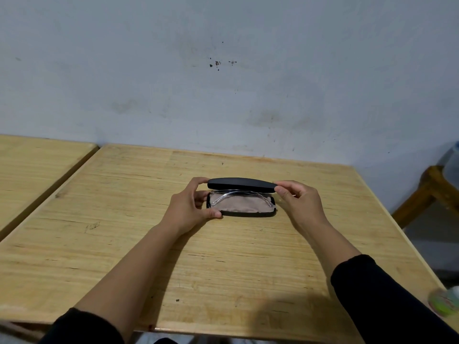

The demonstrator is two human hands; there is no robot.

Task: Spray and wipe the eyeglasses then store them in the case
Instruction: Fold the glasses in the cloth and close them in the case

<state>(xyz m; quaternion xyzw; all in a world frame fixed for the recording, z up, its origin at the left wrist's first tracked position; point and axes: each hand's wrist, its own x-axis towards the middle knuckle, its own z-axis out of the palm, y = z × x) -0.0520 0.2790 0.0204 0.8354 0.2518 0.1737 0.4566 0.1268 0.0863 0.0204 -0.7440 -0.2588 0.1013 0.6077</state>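
Observation:
A black eyeglass case [242, 184] lies partly open in the middle of the wooden table [223, 256], its lid tilted over the base. Inside, clear-framed eyeglasses [238, 194] rest on a beige cloth [242, 204]. My left hand [192, 204] grips the case's left end, thumb on the base's front edge and fingers on the lid. My right hand [296, 199] pinches the lid's right end with fingertips.
A second wooden table [37, 165] adjoins on the left with a narrow gap. A wooden stool [427, 192] stands beyond the right edge. A blurred green-and-white object [444, 304] sits at the table's near right corner. A wall runs behind the table.

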